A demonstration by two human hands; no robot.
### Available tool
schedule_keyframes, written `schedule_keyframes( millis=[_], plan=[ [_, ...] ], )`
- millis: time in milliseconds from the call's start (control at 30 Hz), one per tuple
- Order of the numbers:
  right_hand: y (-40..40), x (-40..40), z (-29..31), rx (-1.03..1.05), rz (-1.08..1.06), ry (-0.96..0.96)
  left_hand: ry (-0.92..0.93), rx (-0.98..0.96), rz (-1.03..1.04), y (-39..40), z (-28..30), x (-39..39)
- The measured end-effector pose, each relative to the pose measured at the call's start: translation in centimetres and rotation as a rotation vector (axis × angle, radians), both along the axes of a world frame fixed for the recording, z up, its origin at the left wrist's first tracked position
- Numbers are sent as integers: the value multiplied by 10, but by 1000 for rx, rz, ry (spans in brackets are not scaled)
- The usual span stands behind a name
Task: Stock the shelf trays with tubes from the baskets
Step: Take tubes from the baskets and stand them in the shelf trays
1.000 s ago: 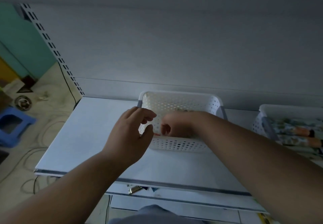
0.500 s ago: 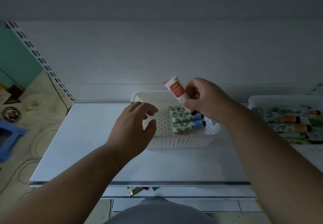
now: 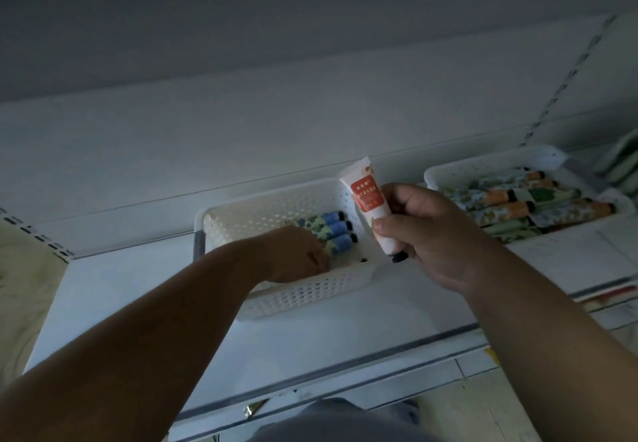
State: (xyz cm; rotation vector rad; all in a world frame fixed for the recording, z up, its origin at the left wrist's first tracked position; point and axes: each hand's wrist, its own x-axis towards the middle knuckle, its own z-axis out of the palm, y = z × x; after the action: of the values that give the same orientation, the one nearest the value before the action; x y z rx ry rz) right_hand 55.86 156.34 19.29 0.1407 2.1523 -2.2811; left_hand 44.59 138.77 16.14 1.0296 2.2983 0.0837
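My right hand (image 3: 431,234) grips a white tube with a red label (image 3: 371,203), held upright above the right end of a white perforated tray (image 3: 262,210) on the shelf. Inside that tray lie three floral tubes with blue ends (image 3: 333,229). My left hand (image 3: 297,255) reaches down into the tray beside those tubes; its fingers are hidden behind the back of the hand and the tray's front wall, so I cannot see whether it holds anything.
A second white tray (image 3: 483,165) at the right holds several floral tubes with orange ends. The white shelf (image 3: 131,289) ends at a metal front edge. A slotted upright (image 3: 566,82) rises at the right; the floor shows at the left.
My left hand went from hovering before the tray down into it. My right hand drew the red-label tube nearer and a little right. The view swung right and tilted.
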Motion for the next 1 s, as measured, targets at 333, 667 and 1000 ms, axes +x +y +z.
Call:
schedule_keyframes(
  millis=[333,667,1000],
  plan=[
    [4,6,-11,-34,-65,-51,-272,55,236,-3,0,3],
    [24,33,4,-76,-145,28,31,797,652,-13,40,47],
    [115,123,15,54,-239,97,-267,1154,721,109,33,152]
  ],
)
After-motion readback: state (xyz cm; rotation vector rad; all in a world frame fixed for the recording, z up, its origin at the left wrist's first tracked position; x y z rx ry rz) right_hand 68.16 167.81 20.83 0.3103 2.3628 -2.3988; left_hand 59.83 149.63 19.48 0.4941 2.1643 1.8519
